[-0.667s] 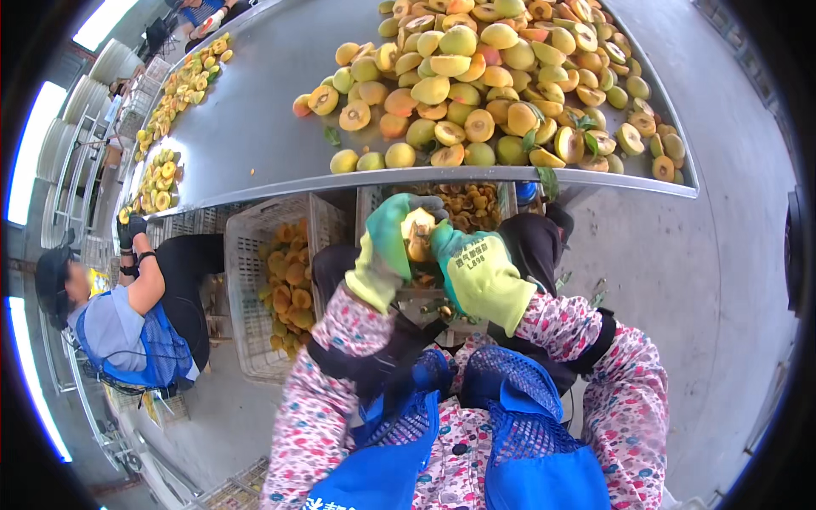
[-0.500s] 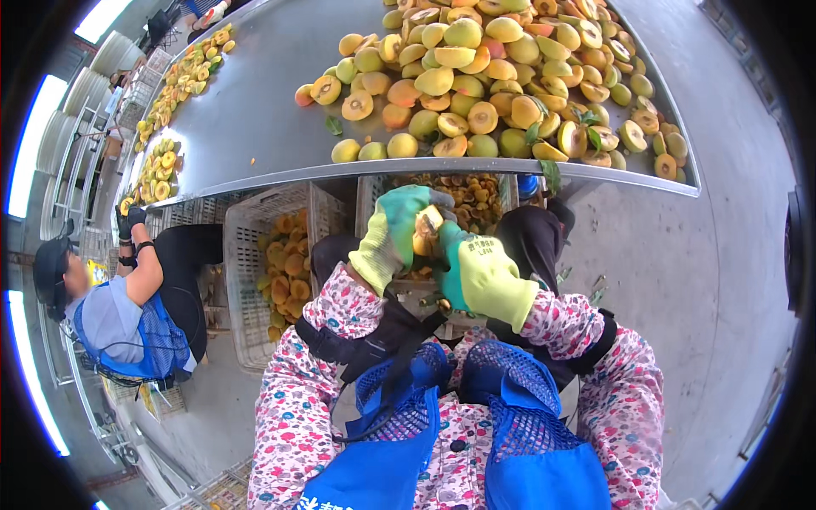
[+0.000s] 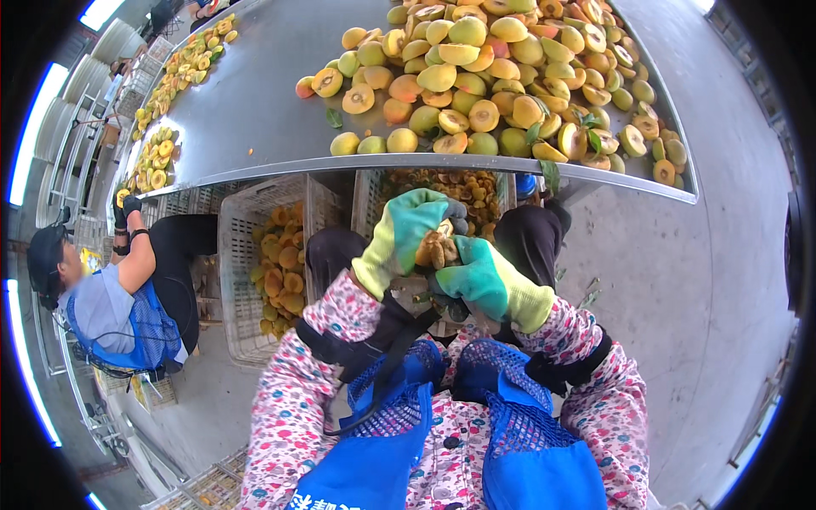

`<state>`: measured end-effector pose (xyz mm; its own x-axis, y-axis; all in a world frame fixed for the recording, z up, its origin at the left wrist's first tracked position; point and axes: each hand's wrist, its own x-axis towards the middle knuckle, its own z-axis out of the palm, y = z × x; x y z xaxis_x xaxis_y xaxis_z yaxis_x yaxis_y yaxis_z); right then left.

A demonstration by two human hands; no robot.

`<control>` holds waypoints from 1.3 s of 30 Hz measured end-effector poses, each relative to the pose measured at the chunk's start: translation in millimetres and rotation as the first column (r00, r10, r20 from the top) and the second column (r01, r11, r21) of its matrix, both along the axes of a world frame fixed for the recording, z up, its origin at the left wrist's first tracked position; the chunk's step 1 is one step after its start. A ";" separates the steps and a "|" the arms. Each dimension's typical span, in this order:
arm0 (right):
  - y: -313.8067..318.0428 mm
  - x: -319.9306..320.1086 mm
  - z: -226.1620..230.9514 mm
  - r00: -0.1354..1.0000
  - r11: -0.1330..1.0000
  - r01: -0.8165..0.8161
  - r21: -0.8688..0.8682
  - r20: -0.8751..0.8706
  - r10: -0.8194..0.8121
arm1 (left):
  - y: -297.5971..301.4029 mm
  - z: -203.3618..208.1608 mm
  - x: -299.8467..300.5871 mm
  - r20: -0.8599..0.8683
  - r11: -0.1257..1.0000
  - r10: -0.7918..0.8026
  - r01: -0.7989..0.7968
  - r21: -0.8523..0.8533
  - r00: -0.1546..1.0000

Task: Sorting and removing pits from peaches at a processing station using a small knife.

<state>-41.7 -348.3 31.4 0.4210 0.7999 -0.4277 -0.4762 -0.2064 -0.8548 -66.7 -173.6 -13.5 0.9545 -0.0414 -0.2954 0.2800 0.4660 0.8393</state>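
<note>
Centre of frame: gloved left hand (image 3: 406,231) and right hand (image 3: 478,276) close together around a halved fruit (image 3: 436,248), probably a peach; steel table (image 3: 255,110) across the top bears a heap of fruit (image 3: 501,76); white crates (image 3: 255,263) beneath; grey concrete floor (image 3: 680,280) right; seated co-worker (image 3: 110,297) at left.

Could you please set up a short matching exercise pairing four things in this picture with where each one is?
Things:
1. Fruit pile
2. White crate
3. Split fruit
4. Co-worker in a blue apron

Places:
A. Between the left hand and the right hand
B. On the metal table
C. Seated at far left
D. Under the table edge, part-filled with fruit

Pairs: 1-B, 2-D, 3-A, 4-C
</note>
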 end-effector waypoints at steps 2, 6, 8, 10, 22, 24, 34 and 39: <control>-4.7 -0.6 -9.7 1.000 0.999 -0.019 0.033 -0.007 0.019 | -7.5 -2.4 -7.3 0.032 0.997 0.066 -0.065 -0.029 0.997; -5.8 -4.8 -3.2 0.582 0.915 -0.056 -0.399 0.732 0.355 | -1.7 -2.0 -10.1 0.010 1.000 -0.011 0.011 -0.005 1.000; -4.5 0.8 11.1 0.684 0.889 -0.160 -0.430 0.600 0.414 | 4.1 2.4 -13.1 -0.167 0.989 -0.145 0.149 0.006 0.975; -8.3 6.4 28.6 0.934 0.923 -0.337 -0.184 0.062 0.353 | 5.4 11.8 -15.2 -0.120 0.983 -0.173 0.179 0.036 0.978; 9.5 -13.9 -13.6 0.932 0.953 -0.078 -0.291 0.318 0.174 | -22.7 -55.8 -27.7 0.097 0.918 0.363 -0.374 0.134 0.927; -0.9 -5.3 -27.5 0.890 0.902 -0.276 -0.333 0.265 0.370 | -14.6 -53.8 -33.1 0.024 0.981 0.125 -0.127 0.150 0.992; 18.6 -18.8 -29.9 0.899 0.963 0.226 0.146 -0.411 -0.148 | -24.2 -25.1 -13.7 0.228 0.712 0.580 -0.623 0.324 0.782; 32.8 3.4 -4.7 0.908 0.914 0.290 0.283 -0.384 -0.169 | 23.5 -12.0 0.3 0.264 0.584 0.779 -0.811 0.024 0.569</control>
<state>-38.3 -315.5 26.7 0.4841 0.8179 -0.3109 -0.7514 0.2065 -0.6267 -66.4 -150.1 -25.5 0.6167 0.7864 -0.0344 -0.3321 0.2996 0.8944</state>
